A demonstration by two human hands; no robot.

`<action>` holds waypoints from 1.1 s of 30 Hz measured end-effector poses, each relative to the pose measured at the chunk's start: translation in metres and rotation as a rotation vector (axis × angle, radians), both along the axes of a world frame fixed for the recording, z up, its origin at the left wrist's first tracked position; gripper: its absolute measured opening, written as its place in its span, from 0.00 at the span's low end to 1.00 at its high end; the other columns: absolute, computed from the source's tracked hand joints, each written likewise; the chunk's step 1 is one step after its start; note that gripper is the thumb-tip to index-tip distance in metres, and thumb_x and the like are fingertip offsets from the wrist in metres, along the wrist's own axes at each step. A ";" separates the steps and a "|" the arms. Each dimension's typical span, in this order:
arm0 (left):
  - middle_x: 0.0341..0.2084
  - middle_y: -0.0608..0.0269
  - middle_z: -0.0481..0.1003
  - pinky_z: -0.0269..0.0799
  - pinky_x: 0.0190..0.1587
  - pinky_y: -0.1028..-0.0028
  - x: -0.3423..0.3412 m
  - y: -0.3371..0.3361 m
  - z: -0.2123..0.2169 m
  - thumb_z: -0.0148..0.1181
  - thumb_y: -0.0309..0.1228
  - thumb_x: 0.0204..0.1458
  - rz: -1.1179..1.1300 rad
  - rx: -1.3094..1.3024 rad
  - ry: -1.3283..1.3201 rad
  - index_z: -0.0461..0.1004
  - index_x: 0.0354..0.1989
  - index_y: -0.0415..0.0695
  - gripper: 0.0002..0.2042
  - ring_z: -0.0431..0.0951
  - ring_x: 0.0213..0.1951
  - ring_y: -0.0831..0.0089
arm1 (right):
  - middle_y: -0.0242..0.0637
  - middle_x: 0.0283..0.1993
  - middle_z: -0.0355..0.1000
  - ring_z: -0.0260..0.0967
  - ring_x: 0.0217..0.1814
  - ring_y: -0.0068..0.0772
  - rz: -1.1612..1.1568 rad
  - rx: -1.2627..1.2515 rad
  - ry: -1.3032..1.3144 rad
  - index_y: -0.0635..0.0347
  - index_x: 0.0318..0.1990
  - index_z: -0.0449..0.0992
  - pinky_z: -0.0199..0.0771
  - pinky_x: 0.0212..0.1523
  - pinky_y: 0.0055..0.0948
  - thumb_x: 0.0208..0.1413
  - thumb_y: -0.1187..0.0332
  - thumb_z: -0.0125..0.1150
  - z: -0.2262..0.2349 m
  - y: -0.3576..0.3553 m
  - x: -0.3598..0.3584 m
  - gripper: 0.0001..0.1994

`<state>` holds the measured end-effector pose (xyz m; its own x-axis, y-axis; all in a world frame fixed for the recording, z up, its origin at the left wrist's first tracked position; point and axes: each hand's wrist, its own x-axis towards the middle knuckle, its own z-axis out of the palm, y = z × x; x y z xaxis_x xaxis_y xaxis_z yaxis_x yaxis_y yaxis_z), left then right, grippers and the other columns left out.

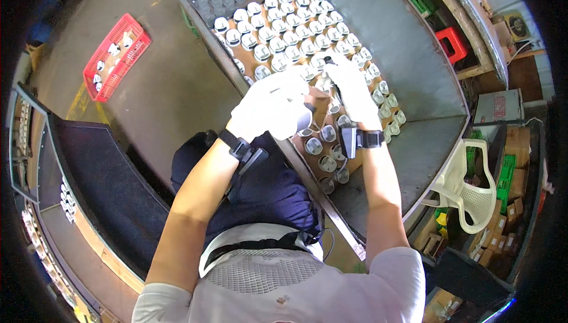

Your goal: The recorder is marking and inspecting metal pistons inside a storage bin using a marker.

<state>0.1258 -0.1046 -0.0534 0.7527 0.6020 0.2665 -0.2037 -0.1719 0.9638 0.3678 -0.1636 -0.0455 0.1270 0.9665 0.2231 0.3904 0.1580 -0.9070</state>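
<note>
**Gloved hands over a board of white caps**

Far left on the floor lies a red crate (pixel 117 56). Left hand (pixel 269 109) grasps a white cap (pixel 303 117) at the brown board's (pixel 319 101) edge. Right hand (pixel 354 89) rests fingers-down on the capped rows (pixel 284 24); its grip I cannot tell.

The light is bright and even, falling from above, and it leaves only soft, short shadows. The white gloves (pixel 272 107) are blown out to near plain white, with little detail in them. The small glossy white parts on the brown tray (pixel 307 45) catch pale glints. The grey workbench (pixel 408 57) shows a dull sheen toward its far edge. The fisheye view bends the bench edges and darkens to black at the corners. The outer things look soft and smeared, and the middle is sharper.
</note>
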 end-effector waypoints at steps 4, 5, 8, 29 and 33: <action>0.43 0.61 0.76 0.74 0.42 0.78 -0.009 -0.026 0.019 0.55 0.31 0.60 -0.371 -0.545 -0.178 0.64 0.61 0.38 0.21 0.75 0.41 0.78 | 0.39 0.44 0.77 0.75 0.44 0.31 0.304 -0.270 -0.082 0.62 0.59 0.73 0.74 0.47 0.29 0.61 0.61 0.56 0.095 -0.038 -0.033 0.21; 0.42 0.60 0.77 0.74 0.41 0.78 -0.013 -0.035 0.033 0.56 0.32 0.60 -0.447 -0.553 -0.182 0.64 0.62 0.39 0.22 0.75 0.40 0.78 | 0.40 0.42 0.78 0.76 0.41 0.32 0.331 -0.273 -0.161 0.61 0.59 0.73 0.74 0.45 0.28 0.60 0.60 0.56 0.101 -0.046 -0.038 0.22; 0.37 0.57 0.77 0.75 0.37 0.75 -0.026 -0.061 0.046 0.51 0.44 0.63 -0.502 -0.743 -0.044 0.68 0.57 0.40 0.22 0.78 0.37 0.73 | 0.37 0.39 0.78 0.73 0.32 0.31 0.435 -0.107 -0.419 0.58 0.62 0.70 0.73 0.37 0.28 0.58 0.58 0.57 0.110 -0.075 -0.058 0.26; 0.27 0.72 0.67 0.63 0.38 0.77 -0.145 -0.141 0.096 0.45 0.53 0.65 -0.550 -0.307 0.582 0.73 0.41 0.41 0.24 0.64 0.32 0.81 | 0.39 0.26 0.72 0.71 0.28 0.33 1.058 -0.624 -0.429 0.58 0.38 0.78 0.67 0.30 0.34 0.62 0.49 0.56 0.147 -0.111 -0.139 0.19; 0.23 0.72 0.67 0.65 0.38 0.77 -0.181 -0.131 0.089 0.49 0.51 0.64 -0.321 -0.433 0.561 0.75 0.34 0.45 0.21 0.65 0.30 0.82 | 0.40 0.24 0.73 0.72 0.28 0.41 0.777 -0.093 -0.905 0.55 0.38 0.79 0.69 0.27 0.38 0.62 0.51 0.54 0.142 -0.099 -0.098 0.17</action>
<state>-0.0550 -0.2359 0.0357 0.8608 0.2950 -0.4147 0.3581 0.2279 0.9054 0.2702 -0.2631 0.0963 -0.6656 0.7323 -0.1444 0.7222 0.5830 -0.3723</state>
